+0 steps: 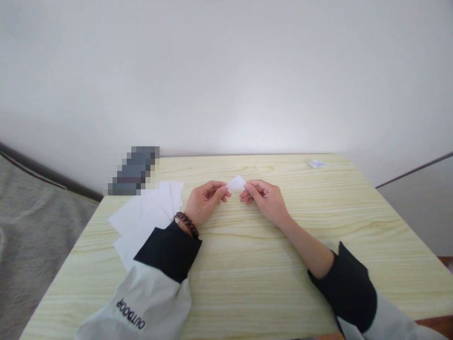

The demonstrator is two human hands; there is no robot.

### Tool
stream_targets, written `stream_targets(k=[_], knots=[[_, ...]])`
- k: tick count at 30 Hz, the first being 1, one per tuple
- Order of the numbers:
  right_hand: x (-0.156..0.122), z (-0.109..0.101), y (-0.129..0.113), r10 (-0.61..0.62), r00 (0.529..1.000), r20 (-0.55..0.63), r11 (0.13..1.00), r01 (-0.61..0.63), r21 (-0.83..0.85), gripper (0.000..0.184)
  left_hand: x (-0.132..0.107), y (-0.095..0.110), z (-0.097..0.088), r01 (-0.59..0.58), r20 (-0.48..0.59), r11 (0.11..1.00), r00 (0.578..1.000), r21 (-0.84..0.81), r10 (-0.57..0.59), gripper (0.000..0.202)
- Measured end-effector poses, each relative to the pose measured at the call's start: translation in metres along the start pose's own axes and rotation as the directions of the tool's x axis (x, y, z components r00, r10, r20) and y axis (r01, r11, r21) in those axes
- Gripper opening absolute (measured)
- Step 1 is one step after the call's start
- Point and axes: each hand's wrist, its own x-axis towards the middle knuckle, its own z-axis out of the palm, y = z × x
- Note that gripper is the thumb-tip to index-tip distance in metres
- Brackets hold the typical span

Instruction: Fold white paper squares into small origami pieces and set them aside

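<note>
Both hands hold a small folded white paper piece (236, 183) just above the light wooden table (269, 264). My left hand (205, 202) pinches its left end between thumb and fingers; a brown bead bracelet sits on that wrist. My right hand (264, 198) pinches the right end with curled fingers. The paper forms a small triangle pointing up between the fingertips.
Several white paper sheets (143, 219) lie spread on the table's left side, partly under my left sleeve. A pixelated dark object (136, 172) sits at the back left corner. A small folded white paper (316, 164) rests at the far right near the wall.
</note>
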Motion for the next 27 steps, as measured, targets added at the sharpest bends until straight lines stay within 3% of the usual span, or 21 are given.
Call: stream_targets(k=[5,9,11,16,21,27], knots=[[-0.001,0.001,-0.002,0.017,1.000,0.025,0.998,-0.018,0.053,0.030,0.000,-0.002,-0.001,0.047,0.006,0.997,0.999,-0.058,-0.047,0.030],[-0.002,0.004,-0.008,0.109,0.993,0.048,0.967,-0.117,0.228,0.035,-0.003,-0.003,-0.001,0.022,0.088,0.983,0.996,-0.182,-0.006,0.051],[-0.003,0.005,-0.010,0.142,0.986,0.090,0.946,-0.161,0.280,0.036,-0.003,-0.004,-0.001,0.006,0.073,0.985,0.997,-0.172,0.007,0.057],[-0.005,0.005,-0.011,0.160,0.969,0.187,0.936,-0.209,0.285,0.033,-0.002,-0.006,-0.002,-0.060,-0.004,0.995,0.998,-0.080,0.060,0.041],[-0.009,0.007,-0.008,0.107,0.968,0.227,0.957,-0.162,0.239,0.029,-0.002,0.001,-0.001,-0.070,0.021,0.989,0.997,-0.130,0.074,0.034],[-0.011,0.008,-0.007,0.016,0.989,0.146,0.989,-0.037,0.143,0.023,-0.003,0.003,0.001,-0.064,0.058,0.981,0.995,-0.181,0.075,0.029]])
